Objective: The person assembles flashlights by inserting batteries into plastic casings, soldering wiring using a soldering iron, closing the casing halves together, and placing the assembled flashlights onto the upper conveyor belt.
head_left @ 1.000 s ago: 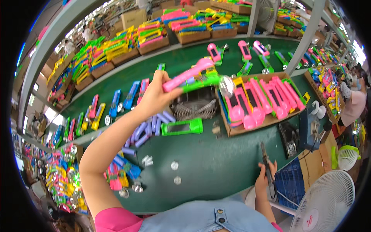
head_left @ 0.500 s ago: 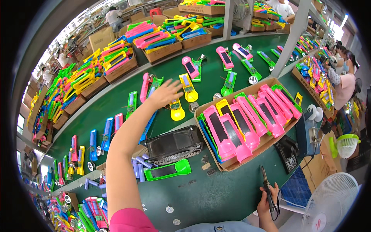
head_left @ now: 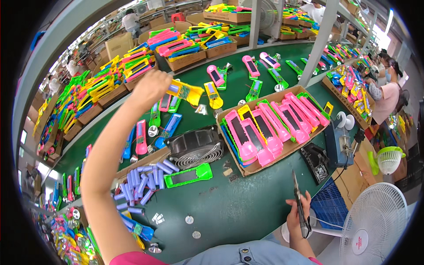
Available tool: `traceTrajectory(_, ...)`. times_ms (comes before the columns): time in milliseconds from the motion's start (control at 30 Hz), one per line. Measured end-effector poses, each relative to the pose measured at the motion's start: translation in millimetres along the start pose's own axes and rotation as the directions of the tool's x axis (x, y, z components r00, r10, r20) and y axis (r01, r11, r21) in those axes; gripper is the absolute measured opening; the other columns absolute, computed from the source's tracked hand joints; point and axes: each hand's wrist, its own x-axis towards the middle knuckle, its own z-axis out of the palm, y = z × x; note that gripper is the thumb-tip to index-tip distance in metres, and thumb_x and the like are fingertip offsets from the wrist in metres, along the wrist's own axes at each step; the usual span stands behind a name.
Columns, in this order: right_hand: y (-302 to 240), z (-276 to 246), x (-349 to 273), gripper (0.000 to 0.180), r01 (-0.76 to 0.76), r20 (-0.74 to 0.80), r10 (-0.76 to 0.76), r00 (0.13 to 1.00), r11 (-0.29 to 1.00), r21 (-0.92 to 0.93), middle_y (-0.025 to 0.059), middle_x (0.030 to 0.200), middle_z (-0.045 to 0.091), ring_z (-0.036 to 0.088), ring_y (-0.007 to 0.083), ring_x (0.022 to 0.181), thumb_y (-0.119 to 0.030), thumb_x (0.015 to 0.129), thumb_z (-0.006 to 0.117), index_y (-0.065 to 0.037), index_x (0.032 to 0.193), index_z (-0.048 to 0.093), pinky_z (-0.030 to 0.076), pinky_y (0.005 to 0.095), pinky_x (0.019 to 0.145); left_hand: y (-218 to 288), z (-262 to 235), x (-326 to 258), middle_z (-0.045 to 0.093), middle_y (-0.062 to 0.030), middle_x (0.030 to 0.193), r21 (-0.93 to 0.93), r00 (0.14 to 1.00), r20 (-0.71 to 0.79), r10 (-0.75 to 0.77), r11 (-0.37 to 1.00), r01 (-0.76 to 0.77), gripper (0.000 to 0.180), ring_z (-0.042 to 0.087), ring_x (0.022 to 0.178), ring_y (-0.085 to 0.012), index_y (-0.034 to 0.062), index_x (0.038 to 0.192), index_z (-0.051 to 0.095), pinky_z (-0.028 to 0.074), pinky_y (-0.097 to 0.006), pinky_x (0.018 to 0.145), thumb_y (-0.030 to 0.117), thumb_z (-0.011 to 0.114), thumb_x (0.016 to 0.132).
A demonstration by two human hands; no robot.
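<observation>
Raised over the far side of the green bench, my left hand (head_left: 152, 86) is closed on one end of a yellow plastic flashlight housing (head_left: 191, 93). A purple battery cell and a small green circuit board show inside it, and a silver reflector (head_left: 201, 109) hangs below on wires. At the lower right, my right hand (head_left: 295, 218) grips a soldering iron (head_left: 300, 207), its tip pointing up and away from me. Nearest below the left hand lie pink, green and blue housings, among them a blue one (head_left: 168, 130).
A cardboard box (head_left: 245, 171) of pink, green and yellow housings stands mid-bench. Beside it are a black fan (head_left: 196, 145), a green housing (head_left: 189, 176) and loose purple battery cells (head_left: 148, 181). A blue soldering station (head_left: 339, 143) and white fan (head_left: 375, 225) stand right; a grey post (head_left: 319, 42) rises behind.
My left hand has taken a yellow housing off the bench, lifting it up and to the left. My right hand still holds the soldering iron. The view has shifted.
</observation>
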Motion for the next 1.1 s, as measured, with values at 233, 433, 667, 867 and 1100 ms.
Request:
traceTrajectory(233, 13, 50, 132, 0.043, 0.249, 0.064, -0.241, 0.968, 0.945, -0.21, 0.0132, 0.097, 0.06, 0.055, 0.0289, 0.098, -0.005, 0.079, 0.058, -0.005, 0.119, 0.043, 0.018, 0.053, 0.103, 97, -172, -129, 0.056, -0.0138, 0.092, -0.153, 0.997, 0.023, -0.075, 0.985, 0.077, 0.036, 0.054, 0.085, -0.0252, -0.0047, 0.105, 0.049, 0.043, -0.035, 0.074, 0.004, 0.052, 0.07)
traceTrajectory(433, 53, 109, 178, 0.045, -0.017, 0.324, 0.183, 0.928, 0.891, -0.454, 0.0193, 0.093, 0.06, 0.057, 0.033, 0.094, -0.013, 0.081, 0.051, -0.019, 0.123, 0.036, 0.012, 0.0616, 0.1, 278, -154, -228, 0.053, -0.0186, 0.105, -0.448, 0.948, 0.289, -0.134, 0.856, 0.257, 0.049, 0.053, 0.093, -0.0296, -0.0087, 0.114, 0.046, 0.043, -0.037, 0.081, 0.007, 0.055, 0.068)
traceTrajectory(667, 39, 89, 183, 0.034, 0.142, 0.028, -0.144, 0.989, 0.988, 0.063, 0.0153, 0.104, 0.058, 0.057, 0.0328, 0.095, -0.006, 0.083, 0.055, -0.008, 0.115, 0.045, 0.045, 0.0339, 0.076, 321, -151, -236, 0.052, -0.0163, 0.107, -0.646, 0.836, 0.323, -0.443, 0.542, 0.537, 0.042, 0.052, 0.097, -0.0307, 0.0026, 0.113, 0.052, 0.043, -0.036, 0.081, 0.0, 0.058, 0.072)
traceTrajectory(867, -39, 17, 88, 0.039, 0.167, 0.067, -0.19, 0.98, 0.952, 0.257, 0.0141, 0.112, 0.054, 0.054, 0.0215, 0.102, -0.007, 0.082, 0.059, -0.001, 0.117, 0.044, 0.041, 0.0298, 0.086, 339, -147, -200, 0.052, -0.0129, 0.109, -0.776, 0.888, 0.271, -0.371, 0.462, 0.43, 0.024, 0.052, 0.097, -0.0299, 0.0037, 0.093, 0.059, 0.041, -0.041, 0.084, 0.005, 0.06, 0.069)
traceTrajectory(1100, 9, 23, -57, 0.037, -0.661, 0.59, 0.31, 0.746, 0.453, 0.598, 0.0162, 0.1, 0.06, 0.057, 0.023, 0.091, 0.003, 0.079, 0.055, 0.001, 0.116, 0.048, 0.044, 0.0297, 0.082, 371, -121, -177, 0.051, -0.0162, 0.11, -0.818, 0.977, 0.077, -0.2, 0.547, 0.177, 0.02, 0.052, 0.101, -0.0307, 0.0019, 0.09, 0.061, 0.041, -0.039, 0.089, 0.004, 0.058, 0.07)
